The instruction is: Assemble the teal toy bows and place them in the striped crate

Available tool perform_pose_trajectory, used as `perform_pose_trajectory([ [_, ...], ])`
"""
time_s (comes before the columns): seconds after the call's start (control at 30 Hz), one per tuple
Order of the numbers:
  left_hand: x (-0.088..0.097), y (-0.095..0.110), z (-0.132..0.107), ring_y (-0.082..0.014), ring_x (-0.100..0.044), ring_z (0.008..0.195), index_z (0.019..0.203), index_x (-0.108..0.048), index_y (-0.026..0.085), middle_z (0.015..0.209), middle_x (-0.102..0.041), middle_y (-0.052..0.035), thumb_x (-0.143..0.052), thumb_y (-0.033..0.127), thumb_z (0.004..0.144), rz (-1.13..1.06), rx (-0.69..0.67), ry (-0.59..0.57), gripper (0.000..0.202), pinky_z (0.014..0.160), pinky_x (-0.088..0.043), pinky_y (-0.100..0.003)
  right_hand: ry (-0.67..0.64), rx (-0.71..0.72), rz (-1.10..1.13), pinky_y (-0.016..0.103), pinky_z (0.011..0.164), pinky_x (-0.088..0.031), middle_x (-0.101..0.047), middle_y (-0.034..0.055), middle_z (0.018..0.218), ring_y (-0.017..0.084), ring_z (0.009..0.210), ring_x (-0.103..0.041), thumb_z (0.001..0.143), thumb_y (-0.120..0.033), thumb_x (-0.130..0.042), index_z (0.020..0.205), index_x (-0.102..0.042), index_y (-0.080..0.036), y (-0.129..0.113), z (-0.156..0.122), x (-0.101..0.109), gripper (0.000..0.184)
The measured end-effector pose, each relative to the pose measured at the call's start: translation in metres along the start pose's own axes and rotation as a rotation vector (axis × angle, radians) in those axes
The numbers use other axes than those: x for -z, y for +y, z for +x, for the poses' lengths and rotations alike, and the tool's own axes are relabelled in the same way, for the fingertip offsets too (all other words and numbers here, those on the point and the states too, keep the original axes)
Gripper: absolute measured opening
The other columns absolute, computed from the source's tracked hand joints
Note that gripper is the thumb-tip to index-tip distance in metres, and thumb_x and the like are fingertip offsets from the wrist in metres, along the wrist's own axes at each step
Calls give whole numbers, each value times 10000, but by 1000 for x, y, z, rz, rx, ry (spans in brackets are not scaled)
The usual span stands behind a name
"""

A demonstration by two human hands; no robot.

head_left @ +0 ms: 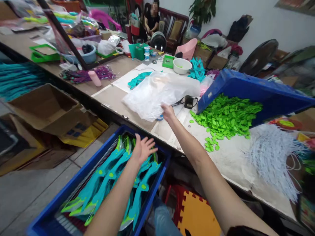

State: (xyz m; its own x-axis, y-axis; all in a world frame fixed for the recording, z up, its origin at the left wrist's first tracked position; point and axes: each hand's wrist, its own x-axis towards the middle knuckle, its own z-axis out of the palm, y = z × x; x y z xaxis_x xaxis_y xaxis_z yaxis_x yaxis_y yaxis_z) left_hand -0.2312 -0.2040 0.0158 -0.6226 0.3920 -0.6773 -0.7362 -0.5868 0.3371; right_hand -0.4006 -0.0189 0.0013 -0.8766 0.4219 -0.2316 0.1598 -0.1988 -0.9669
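Right hand (pixel 168 112): pinching a translucent white plastic bag (pixel 159 93), lying on the brown desk (pixel 129 114)
Left hand (pixel 142 149): hovering spread above turquoise-and-lime plastic pieces (pixel 111 175)
White sticker (pixel 209 95): showing illegibly on the slanted blue plastic tub (pixel 248 87)

White bag (pixel 169 88), teal-and-lime hangers (pixel 137 201), blue crate (pixel 71 185), green pieces (pixel 228 114)

Shot from a camera worn on the worker's head, facing forward and down: the left hand (pixel 144 149) and right hand (pixel 168 112) extend at close range, the table (pixel 110 96) stretches beyond, and a seated person (pixel 152 21) and wall (pixel 261 28) fill the single view's distant top edge.
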Motion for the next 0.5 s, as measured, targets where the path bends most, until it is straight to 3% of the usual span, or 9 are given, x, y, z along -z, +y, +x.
perform_pose_trajectory([
  [0.07, -37, 36, 40, -355, -500, 1242, 1317, -471, 137, 1340, -502, -232, -348, 718, 834, -24, -109, -88, 765, 923, -469, -590, -145, -21, 184, 245, 747, -523, -708, -21, 815, 129, 753, -641, 632, -92, -628, 888, -639, -144, -10, -16, 9, 261],
  [0.1, -54, 53, 55, -321, -528, 1220, 1290, -498, 131, 1303, -543, -209, -393, 617, 880, -39, -178, -106, 644, 937, -485, -537, -221, -55, 258, 250, 747, -526, -712, -22, 807, 136, 752, -646, 606, -95, -666, 864, -646, -154, -15, -23, 15, 265],
  [0.17, -87, 81, 77, -256, -596, 1140, 1224, -543, 80, 1200, -618, -185, -474, 307, 915, -24, -267, -29, 390, 943, -513, -421, -322, -156, 341, 279, 737, -537, -718, -12, 830, 158, 771, -656, 611, -177, -732, 883, -653, -172, -25, -27, 30, 284],
  [0.23, -117, 105, 84, -228, -639, 1063, 1183, -563, 39, 1132, -656, -173, -506, 77, 844, 43, -353, 47, 346, 935, -523, -373, -329, -207, 432, 327, 742, -552, -718, 6, 895, 184, 829, -662, 701, -391, -711, 958, -638, -195, -40, -13, 47, 332],
  [0.3, -145, 129, 73, -230, -656, 1025, 1182, -566, 26, 1133, -661, -166, -540, 8, 796, 146, -483, 20, 388, 930, -525, -388, -251, -170, 543, 373, 761, -558, -709, 30, 939, 201, 892, -657, 780, -617, -556, 1011, -611, -209, -61, 19, 64, 472],
  [0.37, -168, 155, 47, -229, -645, 1049, 1223, -538, 7, 1194, -633, -164, -545, 20, 820, 278, -642, -72, 404, 940, -505, -405, -116, -108, 573, 381, 784, -555, -699, 50, 922, 197, 928, -645, 805, -710, -433, 1019, -592, -199, -85, 60, 76, 577],
  [0.43, -180, 185, 13, -230, -583, 1139, 1302, -442, -35, 1279, -569, -160, -445, 24, 890, 440, -816, -156, 417, 966, -443, -435, -30, -68, 504, 372, 830, -540, -689, 49, 915, 163, 953, -624, 845, -675, -409, 1034, -581, -183, -111, 99, 79, 555],
  [0.5, -175, 214, -19, -260, -500, 1211, 1359, -330, -48, 1317, -516, -136, -275, 20, 935, 613, -1016, -170, 433, 954, -374, -502, -69, 27, 423, 383, 887, -513, -677, 34, 981, 124, 995, -596, 888, -584, -428, 1070, -569, -175, -137, 124, 69, 469],
])
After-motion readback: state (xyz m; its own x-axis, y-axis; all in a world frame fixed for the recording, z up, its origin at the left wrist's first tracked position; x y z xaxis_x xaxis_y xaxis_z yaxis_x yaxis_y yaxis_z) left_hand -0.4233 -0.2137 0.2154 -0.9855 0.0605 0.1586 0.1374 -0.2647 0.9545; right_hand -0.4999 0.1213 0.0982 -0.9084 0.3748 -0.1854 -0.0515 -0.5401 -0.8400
